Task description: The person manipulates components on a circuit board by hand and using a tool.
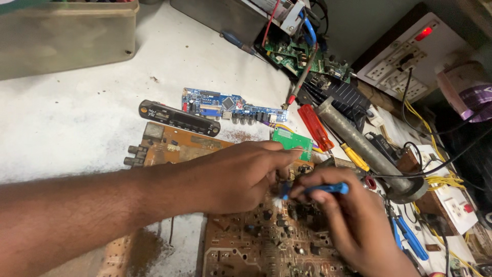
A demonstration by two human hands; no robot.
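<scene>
A brown circuit board [256, 241] with many small components lies on the white bench in front of me. My left hand [241, 172] rests on its upper part, fingers curled and pressing down near the middle. My right hand [353, 220] grips a thin blue-handled tool [323, 189], its tip pointed left at the components between the two hands. What the tip touches is hidden by my fingers.
A blue circuit board [230, 105], a black display module [177, 118] and a small green board [293, 141] lie behind. A red-handled screwdriver [315, 127], a grey metal tube [364, 149], blue pliers [407, 236], yellow wires and a white socket panel [405, 66] crowd the right. A translucent box [66, 36] stands far left.
</scene>
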